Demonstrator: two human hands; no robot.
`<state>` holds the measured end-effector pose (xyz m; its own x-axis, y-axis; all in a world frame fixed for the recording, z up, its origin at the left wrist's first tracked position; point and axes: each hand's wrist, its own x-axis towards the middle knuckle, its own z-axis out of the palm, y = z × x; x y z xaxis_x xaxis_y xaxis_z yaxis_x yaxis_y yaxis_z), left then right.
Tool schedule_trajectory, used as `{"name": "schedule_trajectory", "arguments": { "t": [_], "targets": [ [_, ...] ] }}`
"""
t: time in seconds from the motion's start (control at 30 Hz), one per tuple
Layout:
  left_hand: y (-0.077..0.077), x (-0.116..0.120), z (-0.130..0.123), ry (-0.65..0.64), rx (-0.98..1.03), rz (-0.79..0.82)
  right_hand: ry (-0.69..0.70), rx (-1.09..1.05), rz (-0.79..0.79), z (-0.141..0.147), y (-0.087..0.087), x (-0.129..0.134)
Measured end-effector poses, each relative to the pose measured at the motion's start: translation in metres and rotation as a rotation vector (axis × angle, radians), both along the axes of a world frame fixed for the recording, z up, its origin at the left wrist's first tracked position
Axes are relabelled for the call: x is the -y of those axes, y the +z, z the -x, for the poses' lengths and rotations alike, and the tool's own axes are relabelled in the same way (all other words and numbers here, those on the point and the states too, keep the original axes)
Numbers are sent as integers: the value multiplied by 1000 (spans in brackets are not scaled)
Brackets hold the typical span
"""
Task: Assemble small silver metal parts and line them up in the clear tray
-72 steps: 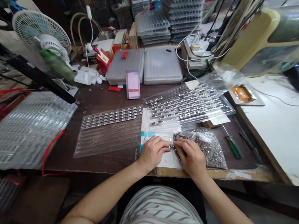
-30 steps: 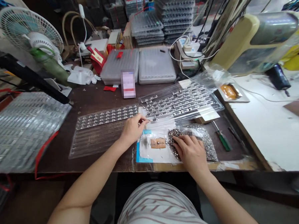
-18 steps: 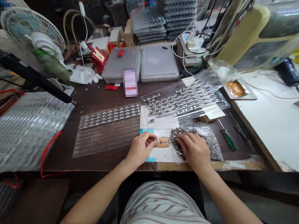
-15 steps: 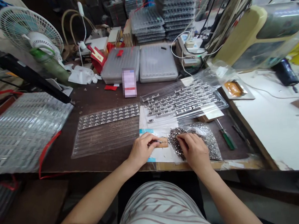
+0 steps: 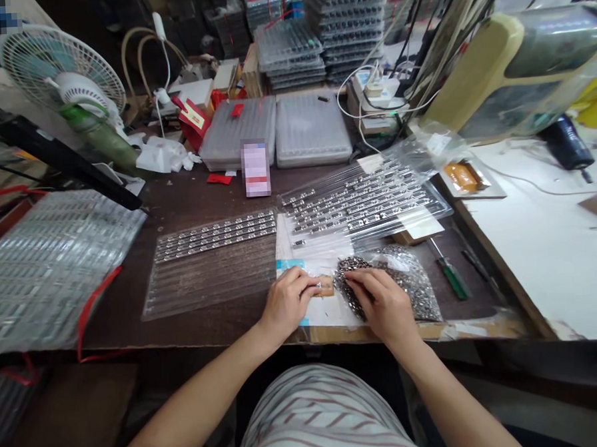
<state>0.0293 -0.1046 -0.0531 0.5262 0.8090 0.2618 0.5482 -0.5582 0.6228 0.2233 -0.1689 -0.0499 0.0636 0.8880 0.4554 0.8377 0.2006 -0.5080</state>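
My left hand is closed in a pinch on a small metal connector, mostly hidden by the fingers. It sits at the left end of a small tan block on a white sheet. Thumb and fingertips of my right hand come together at the left part of a heap of small shiny metal pieces. Whatever lies between those fingertips is too small to make out. The heap spreads over a clear plastic bag.
Left of the hands lies a clear ribbed tray with rows of connectors. Another connector-filled tray sits behind the heap. A green-handled screwdriver lies at right. A phone stands before lidded trays. Stacked trays occupy the far left.
My right hand has shifted slightly left over the metal pieces, fingertips still together. My left hand keeps its pinch beside the tan block. The whole view has shifted a little.
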Motion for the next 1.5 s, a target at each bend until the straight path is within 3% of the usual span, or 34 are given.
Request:
{"name": "schedule_trajectory", "arguments": {
  "t": [0.23, 0.33, 0.43, 0.57, 0.7, 0.9, 1.1, 1.2, 1.5],
  "targets": [
    [2, 1, -2, 0, -15, 12, -31, 89, 6, 8, -4, -5],
    [4, -2, 1, 25, 111, 36, -24, 95, 19, 21, -3, -9],
    [6, -6, 5, 132, 268, 37, 4, 101, 33, 34, -2, -14],
    [8, -8, 8, 163, 292, 30, 0, 146, 53, 43, -3, -18],
    [6, -7, 8, 158, 278, 26, -16, 248, 48, 36, 2, -13],
    [10, -10, 7, 161, 288, 80, -166, 501, 49, 5, 9, 7],
    [17, -7, -8, 11, 184, 55, -183, 437, 8, -2, -6, 5],
    [12, -4, -16, -56, 132, 19, -176, 369, -42, -2, -11, 2],
    [-1, -2, -17, -95, 73, -41, -182, 330, -83, -4, -11, 1]
  ]
}}
